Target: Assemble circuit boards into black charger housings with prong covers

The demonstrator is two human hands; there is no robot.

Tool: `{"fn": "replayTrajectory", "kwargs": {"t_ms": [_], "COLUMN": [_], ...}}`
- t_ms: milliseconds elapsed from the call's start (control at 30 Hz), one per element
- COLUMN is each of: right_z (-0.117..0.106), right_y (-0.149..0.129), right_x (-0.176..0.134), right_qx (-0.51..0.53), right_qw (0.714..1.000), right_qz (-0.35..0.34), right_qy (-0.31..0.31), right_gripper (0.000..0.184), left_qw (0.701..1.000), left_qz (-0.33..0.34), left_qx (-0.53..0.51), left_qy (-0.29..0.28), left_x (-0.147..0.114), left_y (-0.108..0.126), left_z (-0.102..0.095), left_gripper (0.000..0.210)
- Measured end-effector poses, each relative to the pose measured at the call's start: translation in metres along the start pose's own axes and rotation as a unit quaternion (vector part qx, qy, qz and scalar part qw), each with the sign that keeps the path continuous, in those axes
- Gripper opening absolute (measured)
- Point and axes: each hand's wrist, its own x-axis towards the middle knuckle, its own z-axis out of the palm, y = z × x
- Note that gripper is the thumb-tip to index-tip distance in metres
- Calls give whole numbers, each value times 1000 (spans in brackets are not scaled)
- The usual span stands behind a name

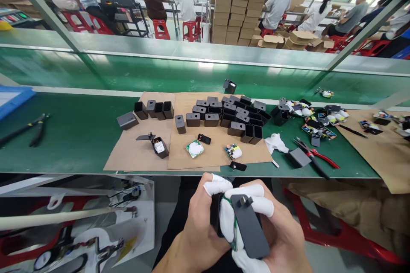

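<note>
My left hand is closed around a black charger housing, in front of the bench edge. My right hand grips a black plug cover with metal prongs standing up from it. Between the two parts a green circuit-board edge shows, largely hidden by my fingers. White finger cots cover several fingertips of both hands. Nearest on the bench lie a small black cover, a circuit board with parts on it, and another board with a white pad.
Several black housings stand on brown paper. At left, an open charger lies beside cutters. Red-handled pliers, a white cloth and a pile of boards are at right. Across the bench, people sit working near stacked cartons.
</note>
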Motion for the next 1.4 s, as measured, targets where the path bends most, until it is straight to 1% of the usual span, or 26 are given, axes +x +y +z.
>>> {"fn": "replayTrajectory", "kwargs": {"t_ms": [67, 200, 300, 500, 633, 833, 900, 967, 1033, 1200, 1267, 1400], "right_z": [1, 1, 1, -1, 0, 1, 2, 2, 3, 2, 3, 3], "right_y": [-1, -1, -2, -3, -2, 0, 0, -1, -1, -1, -2, -3], "right_x": [1, 3, 5, 7, 8, 7, 8, 10, 12, 14, 14, 15], "right_qx": [-8, -15, -24, -37, -37, -41, -51, -55, -60, -72, -72, -76], "right_qw": [1000, 1000, 999, 998, 998, 997, 997, 996, 995, 993, 993, 993], "right_qz": [-2, -12, -18, 8, -4, 0, -20, -52, -67, -80, -79, -77], "right_qy": [-3, -10, -22, -55, -56, -64, -60, -53, -52, -48, -43, -38], "right_gripper": [51, 60, 62, 56, 53, 58, 60, 65, 67, 65, 61, 58], "left_qw": [1000, 1000, 1000, 1000, 1000, 1000, 1000, 999, 999, 999, 999, 999], "left_qz": [5, 10, 9, 5, 6, 6, 8, 10, 14, 17, 15, -12], "left_qx": [-2, 2, 13, 23, 24, 13, 17, 25, 31, 33, 32, 18], "left_qy": [2, 3, 8, 11, 17, 21, 23, 23, 23, 24, 21, 23], "left_x": [0, -1, -1, -1, 0, -2, -2, -3, -3, -2, -2, -2], "left_y": [-1, -3, -3, -1, -1, -2, -3, -3, -4, -3, -2, -1], "left_z": [0, -1, -1, -4, -4, -3, -3, -3, -2, -2, -2, -2], "left_gripper": [57, 56, 54, 52, 53, 52, 47, 44, 43, 39, 37, 40]}}
